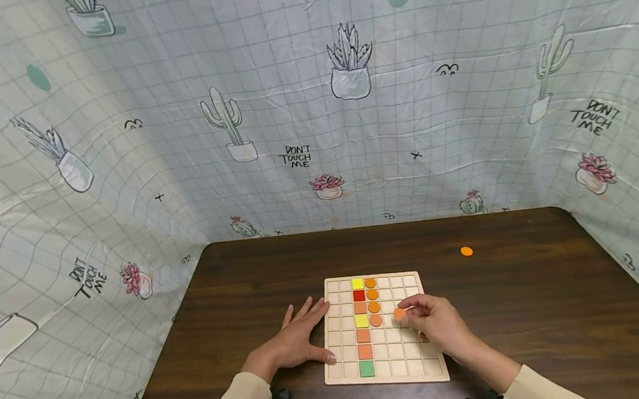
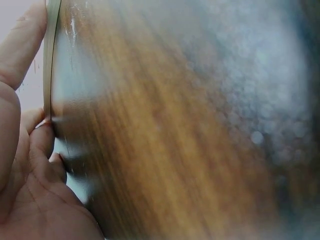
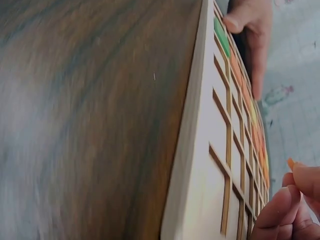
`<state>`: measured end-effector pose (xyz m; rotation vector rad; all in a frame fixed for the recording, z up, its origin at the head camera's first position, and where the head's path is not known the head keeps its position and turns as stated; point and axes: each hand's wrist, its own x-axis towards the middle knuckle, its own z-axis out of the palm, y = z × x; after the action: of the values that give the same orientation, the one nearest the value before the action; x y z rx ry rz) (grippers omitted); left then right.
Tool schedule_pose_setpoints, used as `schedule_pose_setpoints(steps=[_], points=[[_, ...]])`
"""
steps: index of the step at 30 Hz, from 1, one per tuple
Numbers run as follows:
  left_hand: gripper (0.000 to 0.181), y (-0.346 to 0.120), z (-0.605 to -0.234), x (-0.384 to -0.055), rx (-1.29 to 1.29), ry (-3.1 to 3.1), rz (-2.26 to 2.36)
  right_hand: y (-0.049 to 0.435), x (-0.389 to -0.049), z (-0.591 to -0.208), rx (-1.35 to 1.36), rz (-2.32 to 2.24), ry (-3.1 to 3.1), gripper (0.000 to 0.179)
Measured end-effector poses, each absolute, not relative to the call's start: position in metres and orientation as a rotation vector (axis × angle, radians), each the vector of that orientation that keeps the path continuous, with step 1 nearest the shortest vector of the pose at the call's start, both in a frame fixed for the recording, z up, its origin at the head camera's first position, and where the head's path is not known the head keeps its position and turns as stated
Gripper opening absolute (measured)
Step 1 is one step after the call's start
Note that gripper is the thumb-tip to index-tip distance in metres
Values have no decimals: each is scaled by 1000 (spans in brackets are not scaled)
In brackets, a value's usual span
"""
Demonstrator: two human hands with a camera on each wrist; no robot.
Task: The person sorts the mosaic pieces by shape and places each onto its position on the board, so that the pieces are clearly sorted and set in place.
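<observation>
A pale wooden grid board [image 1: 408, 354] lies on the table. One column holds square tiles in yellow, red, orange and, nearest the person, a green tile [image 1: 367, 368]. Beside the upper squares sit several round discs, the lowest a light orange disc [image 1: 375, 320]. My right hand [image 1: 439, 324] pinches another orange disc [image 1: 399, 314] between thumb and fingertips, over the right half of the board; the disc's edge [image 3: 291, 163] also shows in the right wrist view. With fingers spread, my left hand [image 1: 298, 340] rests at the board's left edge, thumb on its lower left rim.
A single bright orange disc [image 1: 466, 251] lies on the dark wooden table [image 1: 257, 265], beyond the board to the right. A cloth [image 1: 288, 72] printed with cacti hangs behind the table and along its sides.
</observation>
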<state>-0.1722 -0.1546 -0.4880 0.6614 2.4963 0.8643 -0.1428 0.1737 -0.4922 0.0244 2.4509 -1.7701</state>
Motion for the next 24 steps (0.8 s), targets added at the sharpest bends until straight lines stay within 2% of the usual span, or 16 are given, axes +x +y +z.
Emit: schedule_pose_setpoints(steps=[16, 24], points=[[109, -156, -490, -174, 650, 2495, 854, 142, -131, -491, -121, -1739, 2431, 18], [109, -155, -491, -175, 636, 2503, 851, 135, -130, -495, -89, -1696, 2519, 15]])
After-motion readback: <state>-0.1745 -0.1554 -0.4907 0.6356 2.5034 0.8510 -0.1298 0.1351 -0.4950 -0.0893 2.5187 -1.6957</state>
